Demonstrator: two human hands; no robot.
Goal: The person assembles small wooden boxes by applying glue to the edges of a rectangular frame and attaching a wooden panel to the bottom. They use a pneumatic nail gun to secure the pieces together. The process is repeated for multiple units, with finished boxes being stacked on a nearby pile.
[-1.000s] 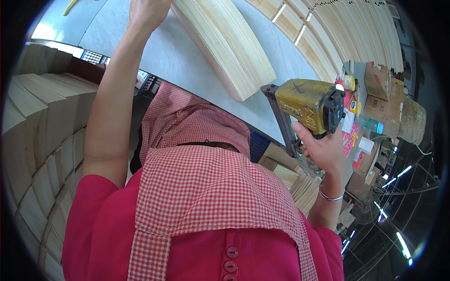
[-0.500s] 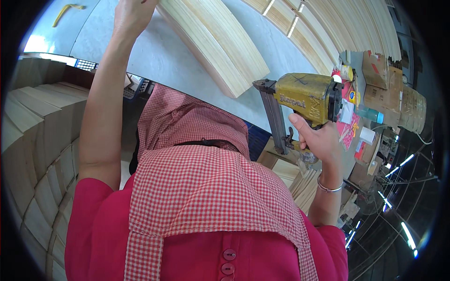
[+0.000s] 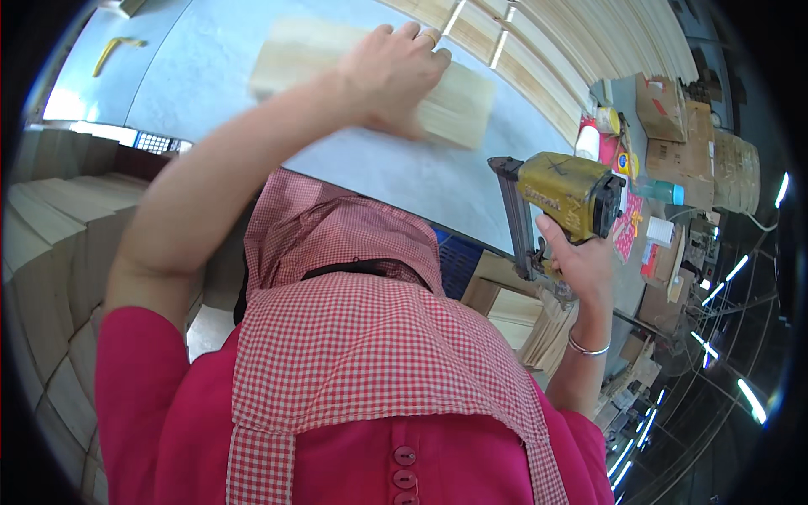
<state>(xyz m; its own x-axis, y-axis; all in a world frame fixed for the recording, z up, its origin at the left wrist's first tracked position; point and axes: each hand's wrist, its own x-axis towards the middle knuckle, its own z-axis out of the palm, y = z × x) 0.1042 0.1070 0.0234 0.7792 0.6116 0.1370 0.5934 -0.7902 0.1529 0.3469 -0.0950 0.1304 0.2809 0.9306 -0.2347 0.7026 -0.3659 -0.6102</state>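
My left hand point(image 3: 396, 77) reaches across a pale wooden block-like piece point(image 3: 461, 105) on the worktable, its fingers over the far side and its thumb near the close side. The piece is blurred by motion, and its middle is hidden under my hand and forearm. To the right, my right hand point(image 3: 582, 263) is wrapped around the handle of a worn yellow pneumatic staple gun point(image 3: 562, 187). The gun's nose and dark magazine point left, beside the table's near edge, apart from the wood.
Long wooden strips point(image 3: 589, 42) are stacked at the far right. A bent yellow object point(image 3: 114, 52) lies on the grey table point(image 3: 198, 84) at the far left. Wooden pieces point(image 3: 50, 252) are piled on my left. A teal-capped bottle point(image 3: 661, 192) and cardboard boxes point(image 3: 677, 151) stand at the right.
My left hand has moved right and nearer, onto the middle of the wooden piece. The piece has turned and shifted away from me. The staple gun has moved slightly right and nearer.
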